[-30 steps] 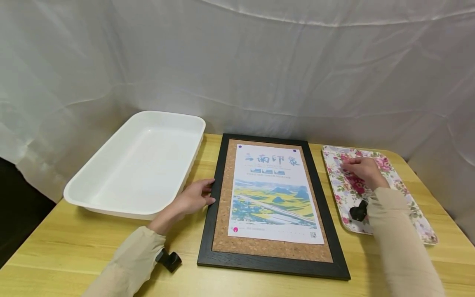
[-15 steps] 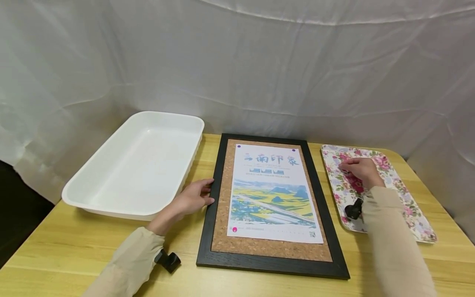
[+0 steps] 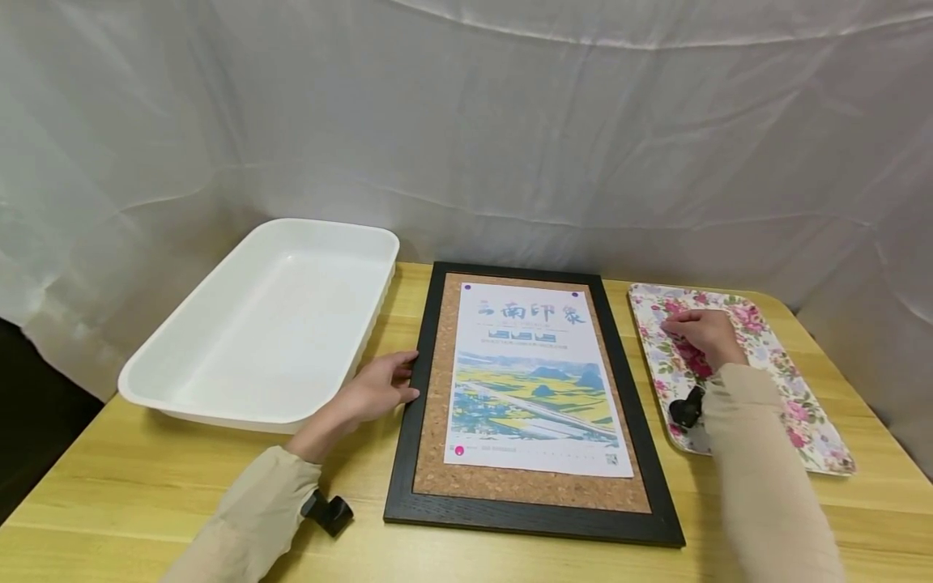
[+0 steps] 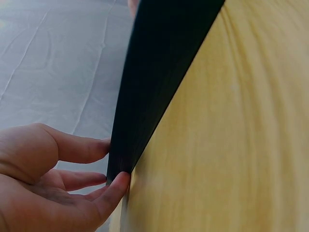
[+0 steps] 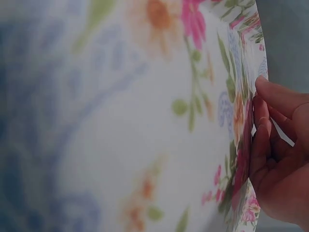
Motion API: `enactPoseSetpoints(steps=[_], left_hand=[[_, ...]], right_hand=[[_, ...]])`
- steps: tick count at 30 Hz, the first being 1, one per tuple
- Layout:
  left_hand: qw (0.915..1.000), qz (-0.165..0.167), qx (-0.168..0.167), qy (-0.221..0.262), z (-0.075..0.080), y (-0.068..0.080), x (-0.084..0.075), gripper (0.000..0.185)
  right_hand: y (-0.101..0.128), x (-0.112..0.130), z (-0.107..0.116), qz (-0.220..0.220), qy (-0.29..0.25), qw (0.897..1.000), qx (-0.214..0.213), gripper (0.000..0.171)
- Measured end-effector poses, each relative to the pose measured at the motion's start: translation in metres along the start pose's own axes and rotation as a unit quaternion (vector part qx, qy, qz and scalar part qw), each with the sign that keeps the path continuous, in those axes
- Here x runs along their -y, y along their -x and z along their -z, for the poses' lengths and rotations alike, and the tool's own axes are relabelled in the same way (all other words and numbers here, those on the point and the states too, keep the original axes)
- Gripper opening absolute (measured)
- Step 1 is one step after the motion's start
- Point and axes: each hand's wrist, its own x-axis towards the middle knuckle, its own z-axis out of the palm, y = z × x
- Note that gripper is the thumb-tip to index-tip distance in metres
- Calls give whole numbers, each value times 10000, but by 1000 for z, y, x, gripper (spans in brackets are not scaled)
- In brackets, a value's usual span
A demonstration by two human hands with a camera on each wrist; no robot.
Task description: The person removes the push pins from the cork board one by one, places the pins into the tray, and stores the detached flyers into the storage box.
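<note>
A corkboard (image 3: 525, 500) with a black frame lies flat on the table, bearing a landscape poster (image 3: 510, 380). Purple pushpins sit at its upper left (image 3: 468, 287) and upper right (image 3: 575, 295) corners, a pink pushpin (image 3: 459, 451) at the lower left. My left hand (image 3: 377, 387) touches the frame's left edge; in the left wrist view its fingertips press the black side (image 4: 154, 72). My right hand (image 3: 707, 336) is over the floral tray (image 3: 794, 405), thumb and fingertips drawn together close to its surface. Whether anything lies between them is hidden.
A deep white plastic tub (image 3: 270, 324) stands left of the corkboard, just behind my left forearm. The wooden table (image 3: 146, 486) meets a pale fabric curtain (image 3: 466, 146) at the back. Black wrist cameras are strapped to both sleeves.
The whole scene shifts very slightly left in the view. My right forearm swings a little to the left, while the hand stays over the floral tray. My left hand keeps its place.
</note>
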Motion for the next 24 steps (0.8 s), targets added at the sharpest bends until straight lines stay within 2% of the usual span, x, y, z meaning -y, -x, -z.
enactPoseSetpoints(steps=[14, 21, 24], left_hand=[[10000, 2, 12, 17, 2, 3, 0, 58], [10000, -25, 6, 89, 0, 2, 0, 59], [9999, -50, 25, 108, -1, 1, 1, 59]], right_hand=[[0, 0, -4, -122, -60, 9999, -20, 45], [0, -2, 6, -207, -447, 9988, 18, 51], [0, -2, 11, -235, -398, 9989, 65, 56]])
